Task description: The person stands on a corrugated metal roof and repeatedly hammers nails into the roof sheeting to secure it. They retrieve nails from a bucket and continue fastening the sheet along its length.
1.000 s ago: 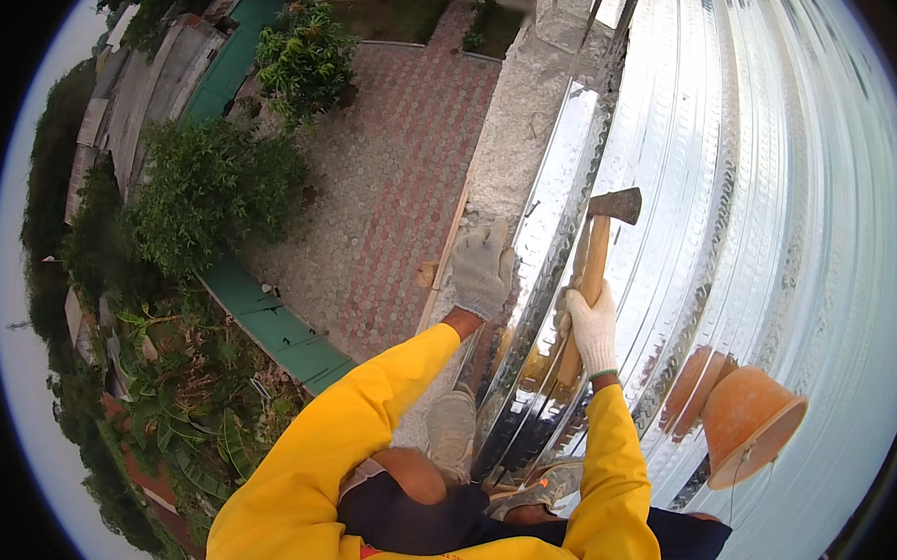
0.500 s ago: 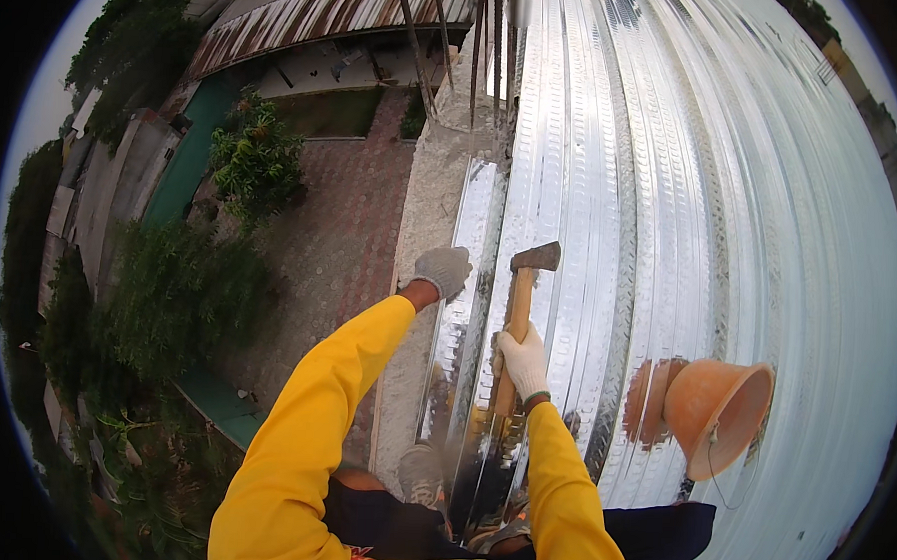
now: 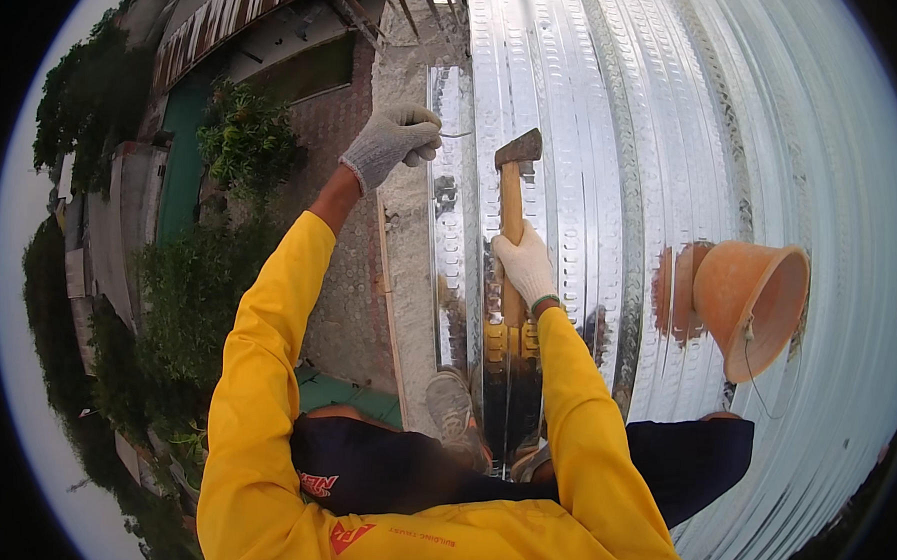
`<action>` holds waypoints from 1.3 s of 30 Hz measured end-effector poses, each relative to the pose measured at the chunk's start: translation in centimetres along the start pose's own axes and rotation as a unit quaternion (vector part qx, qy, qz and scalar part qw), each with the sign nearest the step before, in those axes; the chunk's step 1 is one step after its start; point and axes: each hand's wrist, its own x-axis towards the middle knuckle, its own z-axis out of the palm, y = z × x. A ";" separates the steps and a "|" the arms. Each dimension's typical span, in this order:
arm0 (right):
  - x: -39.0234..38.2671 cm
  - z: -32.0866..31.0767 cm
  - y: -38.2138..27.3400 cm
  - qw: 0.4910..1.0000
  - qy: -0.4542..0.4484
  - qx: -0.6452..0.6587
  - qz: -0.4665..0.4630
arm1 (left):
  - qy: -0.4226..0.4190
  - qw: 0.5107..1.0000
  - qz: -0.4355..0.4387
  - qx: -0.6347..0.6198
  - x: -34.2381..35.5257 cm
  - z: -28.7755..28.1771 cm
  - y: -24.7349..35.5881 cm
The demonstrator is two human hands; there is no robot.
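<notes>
In my gloved right hand (image 3: 527,266) is a hatchet (image 3: 512,198), gripped around its wooden handle. Its dark metal head lies over the shiny metal decking (image 3: 588,186), pointing away from me. My left hand (image 3: 399,143), in a grey glove, pinches a thin, slightly bent nail (image 3: 457,134) between thumb and fingers. That hand is above the narrow metal strip (image 3: 451,230) along the concrete edge, farther out than the hatchet's grip. The nail's tip points right, toward the hatchet head, and does not touch it.
An orange bucket (image 3: 738,303) with a wire handle lies tipped on the decking to my right. Left of the concrete ledge (image 3: 405,248) is a drop to a paved yard (image 3: 343,175) with trees. Steel bars (image 3: 400,8) rise at the far end. My shoe (image 3: 451,405) stands by the ledge.
My left hand has lifted off the metal strip and moved away from me and left, now showing the nail. The hatchet has shifted slightly farther and left. The view has tilted.
</notes>
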 end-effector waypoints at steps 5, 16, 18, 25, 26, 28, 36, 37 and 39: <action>0.1 -0.2 1.1 0.998 0.048 -0.037 0.006 | -0.172 0.984 0.000 0.049 -3.1 10.1 7.4; 2.5 1.8 5.3 0.989 0.091 -0.104 -0.046 | -0.219 0.916 0.314 0.120 -5.9 47.5 17.4; 1.8 1.4 5.0 0.990 0.086 -0.100 -0.040 | -0.077 0.912 0.332 0.230 -5.5 53.2 15.5; 0.1 0.4 3.1 0.993 0.078 -0.081 -0.031 | -0.267 0.962 0.026 0.047 -1.7 56.5 7.8; -0.1 0.4 3.0 0.994 0.075 -0.079 -0.030 | -0.277 0.960 0.027 0.013 -1.0 55.6 7.1; -0.4 0.2 2.9 0.994 0.072 -0.076 -0.029 | -0.257 0.966 0.022 0.029 0.5 54.5 6.4; -1.0 -1.0 2.7 0.995 0.066 -0.065 -0.028 | 0.027 0.881 0.414 0.227 0.9 55.1 8.7; -1.1 -1.1 2.6 0.995 0.066 -0.063 -0.028 | 0.130 0.801 0.534 0.236 0.5 55.9 9.1; -1.2 -1.2 2.4 0.996 0.064 -0.060 -0.027 | -0.030 0.845 0.500 0.184 0.6 58.0 9.9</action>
